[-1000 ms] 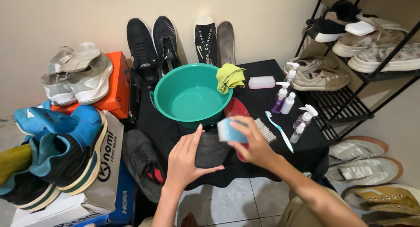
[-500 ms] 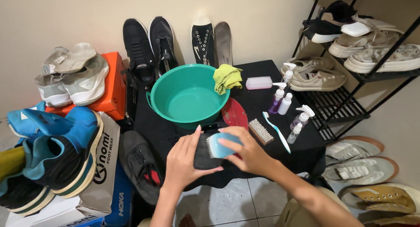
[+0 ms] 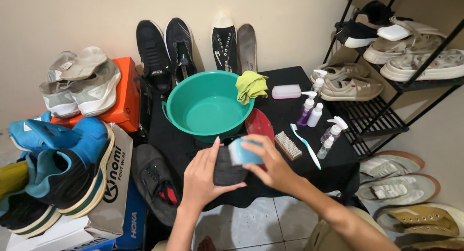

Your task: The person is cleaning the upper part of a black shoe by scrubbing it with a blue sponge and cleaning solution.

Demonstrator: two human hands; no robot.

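With the left hand [image 3: 203, 176] clamped on the dark insole [image 3: 227, 166] at six o'clock of the green basin [image 3: 208, 106], the right hand's [image 3: 270, 166] fingers gripping the blue brush [image 3: 243, 152] could slip and flick dirt.

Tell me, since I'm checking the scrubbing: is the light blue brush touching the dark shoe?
Touching. The head view shows the right hand pressing the light blue brush onto the dark shoe held by the left hand, with no gap.
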